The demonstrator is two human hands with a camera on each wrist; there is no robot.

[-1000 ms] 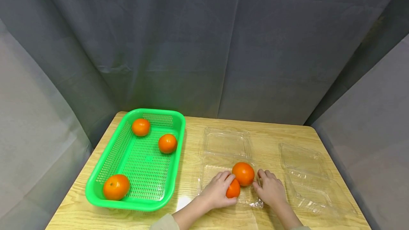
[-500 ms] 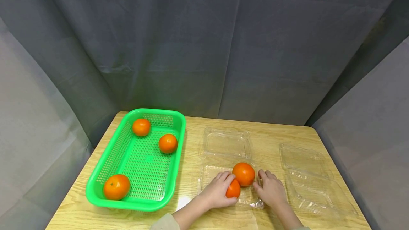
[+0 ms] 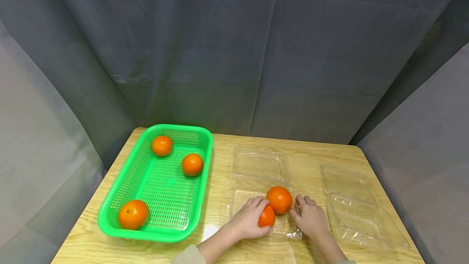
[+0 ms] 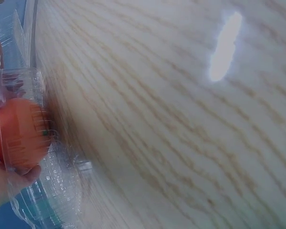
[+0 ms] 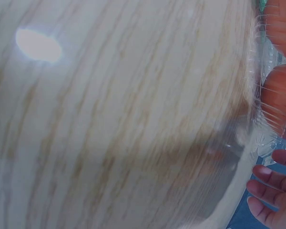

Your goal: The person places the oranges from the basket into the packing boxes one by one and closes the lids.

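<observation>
My left hand [image 3: 250, 220] grips a glossy orange [image 3: 267, 216] inside the near half of an unfolded clear plastic clamshell box [image 3: 243, 199]. In the left wrist view the fingers and thumb lie around that orange [image 4: 24, 133], seen through the clear wall. A second orange [image 3: 279, 199] sits against it, just behind and to the right, within the same half. Beside the box's right edge is my right hand [image 3: 311, 217], fingers loosely bent and holding nothing. The right wrist view shows these fingers [image 5: 267, 188] spread apart near the box wall; contact with it cannot be made out.
On the left stands a green plastic basket [image 3: 168, 196] with three oranges inside: one at the back [image 3: 161, 146], one at the right [image 3: 192, 164], one in front [image 3: 133, 214]. Another unfolded clear box [image 3: 351, 203] lies on the right of the wooden table [image 3: 223, 154]. Grey curtains surround it.
</observation>
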